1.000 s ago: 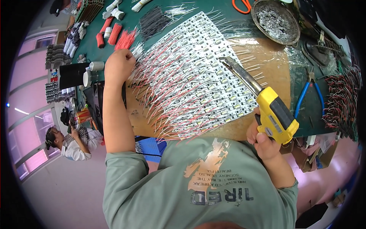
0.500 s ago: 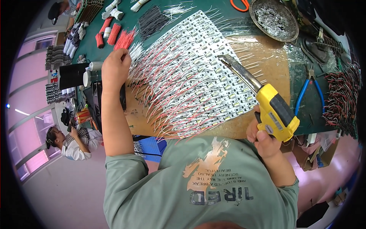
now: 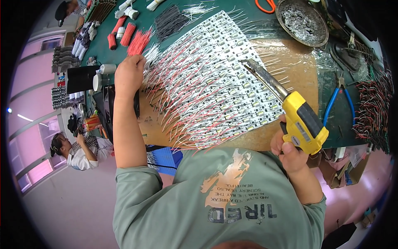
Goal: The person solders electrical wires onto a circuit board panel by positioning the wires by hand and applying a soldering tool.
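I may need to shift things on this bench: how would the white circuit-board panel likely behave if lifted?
The white circuit-board panel would probably stay fairly stiff, lying like one flat sheet. It looks light for its spread, carrying only small parts. The thin red and white wires would likely flop and might snag, since many cross.

The short-sleeved green shirt [image 3: 166,211] bears a peach splash [image 3: 219,190] and dark lettering [image 3: 239,213].
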{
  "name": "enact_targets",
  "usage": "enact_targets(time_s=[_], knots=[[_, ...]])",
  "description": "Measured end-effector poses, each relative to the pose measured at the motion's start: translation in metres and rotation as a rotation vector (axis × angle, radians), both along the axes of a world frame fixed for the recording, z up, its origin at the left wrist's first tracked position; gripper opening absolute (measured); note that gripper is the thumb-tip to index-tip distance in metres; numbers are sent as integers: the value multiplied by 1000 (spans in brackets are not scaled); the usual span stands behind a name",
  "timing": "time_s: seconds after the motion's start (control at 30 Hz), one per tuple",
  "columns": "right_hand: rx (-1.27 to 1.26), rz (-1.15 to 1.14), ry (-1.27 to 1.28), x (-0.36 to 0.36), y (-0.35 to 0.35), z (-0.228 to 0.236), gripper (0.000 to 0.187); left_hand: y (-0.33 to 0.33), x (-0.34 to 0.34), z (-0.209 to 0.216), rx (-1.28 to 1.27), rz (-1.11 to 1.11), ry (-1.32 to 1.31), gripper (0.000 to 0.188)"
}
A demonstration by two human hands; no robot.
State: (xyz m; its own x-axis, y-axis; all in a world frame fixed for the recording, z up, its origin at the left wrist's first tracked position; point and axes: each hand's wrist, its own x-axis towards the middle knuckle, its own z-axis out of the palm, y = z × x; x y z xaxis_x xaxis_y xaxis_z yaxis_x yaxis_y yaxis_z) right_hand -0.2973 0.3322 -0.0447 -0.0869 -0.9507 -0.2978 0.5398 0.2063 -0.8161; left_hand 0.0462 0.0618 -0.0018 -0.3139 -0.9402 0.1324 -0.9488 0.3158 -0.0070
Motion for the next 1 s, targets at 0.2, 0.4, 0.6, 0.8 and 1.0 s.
enact_targets(time_s=[0.2,0.4,0.6,0.8,1.0], knots=[[3,2,4,0,1,0,70,8,-10,14,-18,20,15,17],[-24,-47,18,-1,-1,2,74,69,-87,39,106,-336,224,10],[-105,-151,186,5,-31,11,71,140,-150,34,265,-871,393,22],[-219,-208,124,13,-45,10,10,152,-178,35,267,-964,386,27],[-277,-123,242,15,-46,14,12,157,-182,27,263,-1028,397,26]])
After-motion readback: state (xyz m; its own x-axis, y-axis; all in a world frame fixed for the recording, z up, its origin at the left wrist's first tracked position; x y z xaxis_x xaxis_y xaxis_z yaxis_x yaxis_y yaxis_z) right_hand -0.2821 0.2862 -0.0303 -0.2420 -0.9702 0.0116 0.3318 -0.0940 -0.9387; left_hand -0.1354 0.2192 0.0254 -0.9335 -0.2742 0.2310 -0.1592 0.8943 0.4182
